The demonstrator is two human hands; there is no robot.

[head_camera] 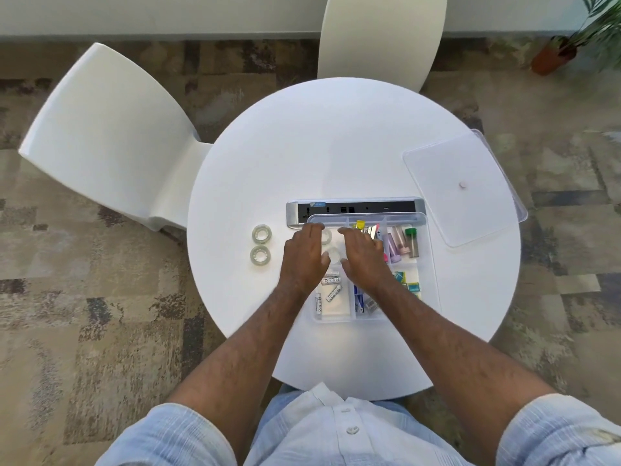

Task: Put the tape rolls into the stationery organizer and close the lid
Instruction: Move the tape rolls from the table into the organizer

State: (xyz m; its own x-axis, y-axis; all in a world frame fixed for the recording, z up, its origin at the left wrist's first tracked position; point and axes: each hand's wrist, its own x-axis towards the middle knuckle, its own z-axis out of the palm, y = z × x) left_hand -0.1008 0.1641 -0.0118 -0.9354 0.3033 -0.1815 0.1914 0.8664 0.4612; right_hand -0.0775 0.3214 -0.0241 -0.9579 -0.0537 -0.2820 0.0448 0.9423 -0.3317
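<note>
A clear stationery organizer (336,319) with several compartments sits at the table's middle right. Two clear tape rolls lie in its far-left compartment, one further back (326,236) and one nearer (333,254). My left hand (304,253) and my right hand (361,253) hover palm-down on either side of them, fingers spread, with the thumbs close to the nearer roll. Two more tape rolls (261,234) (260,255) rest on the table, left of the organizer. The clear lid (470,156) lies flat at the table's right edge, partly overhanging it.
A grey power strip (356,207) lies just behind the organizer. Batteries (331,292), markers, tubes and clips fill the other compartments. The table (319,146) is round and white. Two white chairs (111,139) (379,38) stand at its far side.
</note>
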